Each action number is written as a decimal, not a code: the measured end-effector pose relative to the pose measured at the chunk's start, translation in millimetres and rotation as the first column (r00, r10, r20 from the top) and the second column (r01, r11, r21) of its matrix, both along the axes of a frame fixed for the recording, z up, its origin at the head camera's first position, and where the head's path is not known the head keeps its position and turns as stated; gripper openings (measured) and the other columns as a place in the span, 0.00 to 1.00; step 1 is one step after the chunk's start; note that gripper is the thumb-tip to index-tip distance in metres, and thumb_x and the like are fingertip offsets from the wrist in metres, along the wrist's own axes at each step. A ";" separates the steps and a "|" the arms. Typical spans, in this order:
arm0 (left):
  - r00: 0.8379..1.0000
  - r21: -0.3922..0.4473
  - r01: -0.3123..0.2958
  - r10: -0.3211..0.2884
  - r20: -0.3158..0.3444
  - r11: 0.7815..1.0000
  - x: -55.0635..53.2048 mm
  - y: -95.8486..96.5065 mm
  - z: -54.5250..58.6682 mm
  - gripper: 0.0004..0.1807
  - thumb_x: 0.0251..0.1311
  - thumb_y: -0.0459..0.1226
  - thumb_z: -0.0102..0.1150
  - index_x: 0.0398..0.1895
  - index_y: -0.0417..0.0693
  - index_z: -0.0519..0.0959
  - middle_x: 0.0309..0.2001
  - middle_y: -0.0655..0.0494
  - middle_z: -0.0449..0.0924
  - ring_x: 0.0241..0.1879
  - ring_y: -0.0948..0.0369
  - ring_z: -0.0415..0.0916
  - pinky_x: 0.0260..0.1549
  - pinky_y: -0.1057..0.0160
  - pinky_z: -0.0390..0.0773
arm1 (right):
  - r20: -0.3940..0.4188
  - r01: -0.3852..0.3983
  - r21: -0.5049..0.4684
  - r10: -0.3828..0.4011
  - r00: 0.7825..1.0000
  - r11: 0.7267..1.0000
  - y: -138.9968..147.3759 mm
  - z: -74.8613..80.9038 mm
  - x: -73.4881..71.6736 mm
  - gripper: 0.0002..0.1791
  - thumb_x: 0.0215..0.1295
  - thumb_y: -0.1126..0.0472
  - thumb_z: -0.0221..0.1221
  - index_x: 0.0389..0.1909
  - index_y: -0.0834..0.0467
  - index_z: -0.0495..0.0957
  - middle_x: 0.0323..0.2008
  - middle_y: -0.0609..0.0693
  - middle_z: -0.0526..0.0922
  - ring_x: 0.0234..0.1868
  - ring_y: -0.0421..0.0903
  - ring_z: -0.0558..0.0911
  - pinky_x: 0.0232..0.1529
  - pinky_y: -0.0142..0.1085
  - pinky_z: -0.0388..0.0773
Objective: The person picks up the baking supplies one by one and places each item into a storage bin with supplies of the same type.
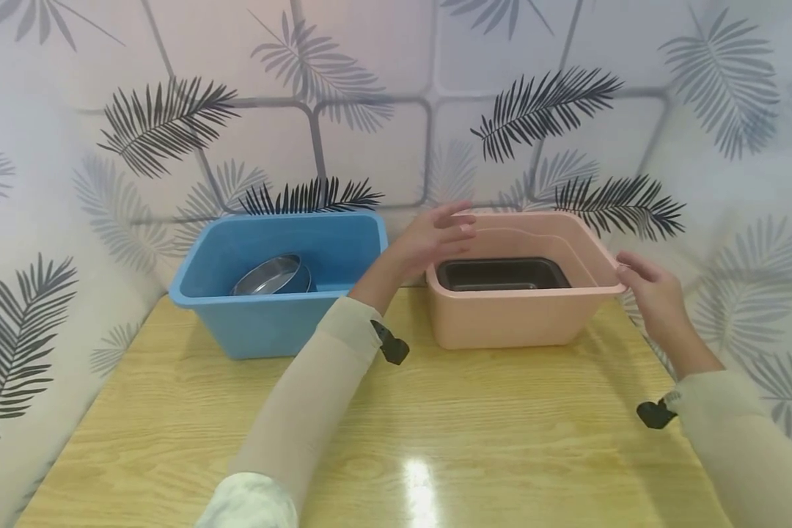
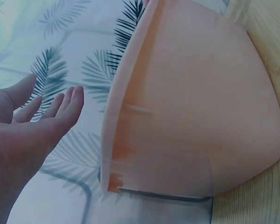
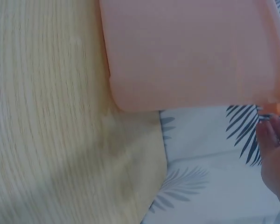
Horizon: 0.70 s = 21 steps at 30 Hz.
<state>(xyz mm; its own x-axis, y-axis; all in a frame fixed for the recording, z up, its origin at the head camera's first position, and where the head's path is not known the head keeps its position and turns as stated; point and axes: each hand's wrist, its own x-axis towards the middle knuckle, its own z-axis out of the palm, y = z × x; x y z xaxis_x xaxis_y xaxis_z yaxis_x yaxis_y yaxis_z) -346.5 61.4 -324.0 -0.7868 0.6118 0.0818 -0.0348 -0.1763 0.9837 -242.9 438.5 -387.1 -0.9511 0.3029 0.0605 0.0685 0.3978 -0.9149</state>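
My left hand (image 1: 435, 236) is raised with its fingers spread, overlapping the left end of a pink plastic bin (image 1: 508, 319) in the head view. Seen from the left wrist, the left hand (image 2: 35, 128) holds nothing and is apart from the bin's rim. At the bin's other end is my right hand (image 1: 653, 287), its fingertips right at the rim. In the right wrist view the right hand (image 3: 276, 156) is partly cut off by the frame edge. Inside the pink bin lies a dark rectangular pan (image 1: 504, 274), its lower part hidden by the front wall.
A blue plastic bin (image 1: 264, 326) stands left of the pink one, with round metal pans (image 1: 270, 276) leaning in it. Both bins sit at the back of a wooden table (image 1: 488, 425). Behind them rises a leaf-patterned covering (image 1: 383, 59).
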 end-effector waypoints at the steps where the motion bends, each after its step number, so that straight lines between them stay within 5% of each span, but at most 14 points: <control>1: 1.000 -0.009 0.005 -0.006 -0.028 1.000 3.4 -2.7 0.7 0.32 0.72 0.29 0.54 0.77 0.50 0.61 0.71 0.45 0.69 0.66 0.48 0.73 0.65 0.51 0.76 | -0.011 0.035 0.034 -0.035 0.999 0.999 -3.1 1.4 0.1 0.34 0.76 0.40 0.51 0.77 0.49 0.62 0.77 0.49 0.63 0.77 0.46 0.59 0.80 0.50 0.54; 5: 0.993 -0.023 0.024 -0.027 -0.118 0.999 19.1 -14.7 1.1 0.32 0.71 0.30 0.56 0.77 0.49 0.62 0.71 0.45 0.69 0.67 0.51 0.73 0.64 0.53 0.78 | -0.089 0.109 0.118 -0.098 0.991 0.987 -17.7 10.7 1.5 0.31 0.76 0.38 0.49 0.74 0.47 0.67 0.74 0.48 0.68 0.72 0.48 0.67 0.75 0.53 0.63; 11: 0.967 -0.093 0.013 -0.036 -0.251 0.996 48.6 -40.4 -6.1 0.32 0.71 0.34 0.58 0.76 0.51 0.64 0.70 0.47 0.70 0.65 0.50 0.75 0.62 0.56 0.80 | -0.257 0.099 0.288 -0.023 0.966 0.952 -52.7 26.3 13.1 0.29 0.78 0.44 0.47 0.72 0.54 0.69 0.69 0.58 0.72 0.66 0.52 0.70 0.71 0.53 0.68; 15: 0.942 -0.201 -0.060 -0.011 -0.334 0.978 72.0 -55.5 -12.5 0.33 0.69 0.36 0.61 0.76 0.54 0.65 0.71 0.50 0.71 0.65 0.52 0.75 0.65 0.56 0.77 | -0.446 0.126 0.342 0.043 0.894 0.931 -73.9 30.0 23.3 0.22 0.76 0.55 0.53 0.64 0.60 0.76 0.59 0.59 0.78 0.55 0.32 0.74 0.61 0.26 0.73; 17: 0.934 -0.250 -0.105 0.009 -0.357 0.962 84.9 -63.6 -16.5 0.33 0.69 0.38 0.62 0.76 0.55 0.65 0.71 0.51 0.70 0.66 0.53 0.74 0.66 0.55 0.75 | -0.501 0.136 0.366 0.072 0.863 0.921 -82.9 30.2 29.0 0.20 0.75 0.58 0.55 0.62 0.60 0.78 0.57 0.59 0.80 0.52 0.29 0.73 0.56 0.21 0.70; 21: 0.915 -0.313 -0.179 0.040 -0.402 0.933 107.7 -80.1 -26.8 0.32 0.70 0.39 0.61 0.76 0.53 0.65 0.72 0.51 0.68 0.68 0.54 0.71 0.68 0.51 0.74 | -0.503 0.091 0.416 0.145 0.852 0.905 -99.7 30.9 40.2 0.21 0.74 0.57 0.56 0.64 0.59 0.77 0.59 0.62 0.78 0.62 0.50 0.72 0.67 0.45 0.67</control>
